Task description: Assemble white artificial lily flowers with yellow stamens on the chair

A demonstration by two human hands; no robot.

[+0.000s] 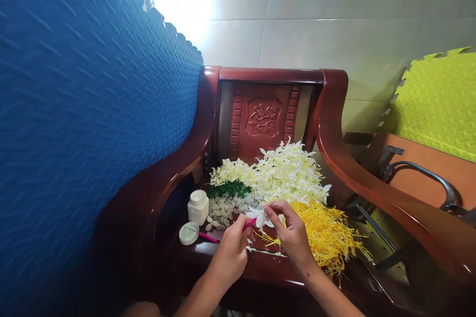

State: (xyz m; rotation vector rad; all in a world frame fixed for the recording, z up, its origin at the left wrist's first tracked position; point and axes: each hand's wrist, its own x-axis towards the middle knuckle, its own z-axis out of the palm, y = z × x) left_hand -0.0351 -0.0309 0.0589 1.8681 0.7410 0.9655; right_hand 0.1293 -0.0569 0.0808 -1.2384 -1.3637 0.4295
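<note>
Near the front of a wooden chair seat, my left hand is closed around a slim pink-handled tool. Its tip meets a white artificial flower, which my right hand pinches between thumb and fingertips. Fingers partly cover the flower's centre. Behind the hands rises a large heap of white artificial petals. Yellow stamen strands lie in a pile beside my right hand. To the left are clear curled plastic pieces and a dark green pile.
A white jar stands open at the seat's left, its lid in front. A second pink-handled tool rests against that lid. Chair arms flank the seat; a blue foam mat stands upright at left.
</note>
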